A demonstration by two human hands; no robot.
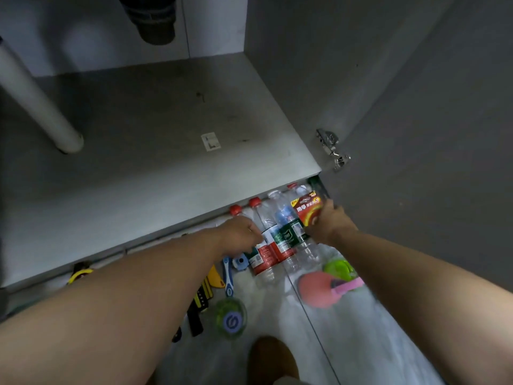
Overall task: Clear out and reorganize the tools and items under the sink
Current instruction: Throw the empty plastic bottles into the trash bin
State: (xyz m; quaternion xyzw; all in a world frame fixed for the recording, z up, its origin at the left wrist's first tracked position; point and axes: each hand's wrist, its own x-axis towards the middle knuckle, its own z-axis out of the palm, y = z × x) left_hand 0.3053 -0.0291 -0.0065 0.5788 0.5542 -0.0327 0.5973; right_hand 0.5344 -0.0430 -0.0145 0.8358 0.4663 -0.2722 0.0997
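Several plastic water bottles (273,240) lie side by side on the floor against the cabinet's front edge, some with red caps. My left hand (241,232) grips the leftmost bottle near its neck. My right hand (331,222) holds the rightmost item, a red and yellow labelled package (306,208). The cabinet floor (155,151) under the sink is bare apart from a small white tag (211,141).
On the floor lie a blue-handled brush (228,276), a yellow and black tool (204,295), a green round lid (230,319), a pink sponge-like item (319,290) and a green object (339,269). A white drain pipe (36,98) stands at left. The open door with its hinge (331,148) is at right.
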